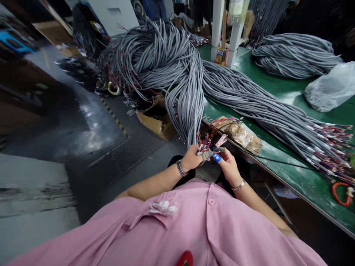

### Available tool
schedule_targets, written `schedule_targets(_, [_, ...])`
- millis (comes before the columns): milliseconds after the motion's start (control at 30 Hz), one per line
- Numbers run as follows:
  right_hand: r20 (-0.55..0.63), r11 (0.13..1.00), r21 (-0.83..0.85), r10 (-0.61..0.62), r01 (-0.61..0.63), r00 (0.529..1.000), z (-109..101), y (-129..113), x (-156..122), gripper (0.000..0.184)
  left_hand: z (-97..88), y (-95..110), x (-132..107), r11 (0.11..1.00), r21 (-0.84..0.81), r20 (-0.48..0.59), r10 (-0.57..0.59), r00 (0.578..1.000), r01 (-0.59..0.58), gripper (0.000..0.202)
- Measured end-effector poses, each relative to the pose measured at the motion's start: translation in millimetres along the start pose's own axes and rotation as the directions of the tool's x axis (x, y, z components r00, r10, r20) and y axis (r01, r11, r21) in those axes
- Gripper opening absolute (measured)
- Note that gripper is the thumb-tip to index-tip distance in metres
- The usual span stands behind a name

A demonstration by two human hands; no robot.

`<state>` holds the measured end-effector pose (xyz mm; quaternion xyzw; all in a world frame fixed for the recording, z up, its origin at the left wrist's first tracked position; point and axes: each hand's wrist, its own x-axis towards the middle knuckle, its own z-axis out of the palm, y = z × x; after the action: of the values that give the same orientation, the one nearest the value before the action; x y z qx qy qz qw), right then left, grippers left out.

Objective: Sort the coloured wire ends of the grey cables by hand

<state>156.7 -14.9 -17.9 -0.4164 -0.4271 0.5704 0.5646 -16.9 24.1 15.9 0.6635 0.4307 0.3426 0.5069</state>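
Note:
My left hand (192, 157) is closed around the ends of several grey cables (191, 111), whose stripped red and dark wire tips (203, 142) stick up above the fist. Right beside it, my right hand (229, 164) pinches one cable end, with blue tape on a fingertip. Both hands sit close together just off the front edge of the green table (291, 173). The cable bundle hangs down from the table to my left hand.
A huge heap of grey cables (155, 55) covers the table's left end and another bundle (294, 53) lies at the back right. A clear plastic bag (330, 87), a brown packet (241, 135), a red cutter (341, 194) and white posts (216, 29) are on the table. A cardboard box (155, 120) stands on the floor.

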Motion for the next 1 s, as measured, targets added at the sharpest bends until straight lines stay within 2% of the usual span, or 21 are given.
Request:
schedule_targets(100, [-0.032,0.989,0.121,0.089,-0.085,0.995,4,7,0,0.025,1.4,1,0,0.998,-0.062,-0.023,0.012,1.0,-0.013,0.033])
schedule_targets(167, [-0.042,0.983,0.159,0.101,-0.093,0.994,8,10,1,0.022,1.2,-1,0,0.998,-0.055,-0.015,0.026,1.0,-0.027,0.034])
schedule_targets(333, [-0.041,0.989,0.131,0.071,-0.065,0.997,12,7,6,0.016,-2.4,-9,-1,0.998,-0.054,0.074,0.018,0.997,-0.014,0.032])
schedule_targets(467, [-0.04,0.997,0.059,0.054,-0.052,0.998,14,1,9,0.016,-4.3,-12,-2,0.999,-0.053,0.081,0.008,0.997,-0.003,0.031])
schedule_targets(767, [-0.039,0.996,0.081,0.037,-0.034,0.999,15,-1,9,0.017,0.4,-10,-3,0.989,-0.14,-0.119,0.027,0.993,-0.044,0.033])
schedule_targets(1000, [-0.057,0.995,0.098,0.04,-0.034,0.998,14,3,4,0.013,4.4,-12,-3,0.983,-0.183,-0.187,-0.003,0.982,-0.032,0.031])
